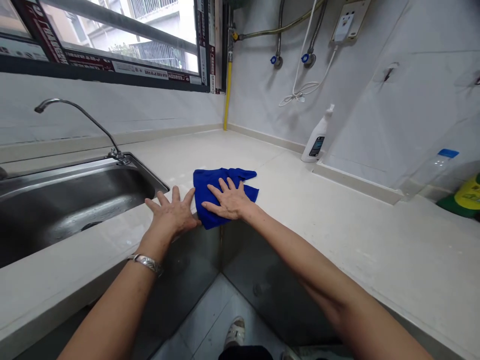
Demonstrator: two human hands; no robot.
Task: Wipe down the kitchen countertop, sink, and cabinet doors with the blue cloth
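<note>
A blue cloth (213, 187) lies spread on the pale countertop (292, 200) at the inner corner. My right hand (228, 201) rests flat on the cloth with its fingers stretched out. My left hand (173, 216) lies flat on the bare counter just left of the cloth, fingers spread, its thumb close to the cloth's edge. A silver bracelet (145, 262) sits on my left wrist. Neither hand grips anything.
A steel sink (56, 205) with a curved tap (80, 115) is at the left. A white spray bottle (317, 137) stands by the far wall. At right are a clear bottle with a blue cap (431, 172) and a green-yellow item (467, 197).
</note>
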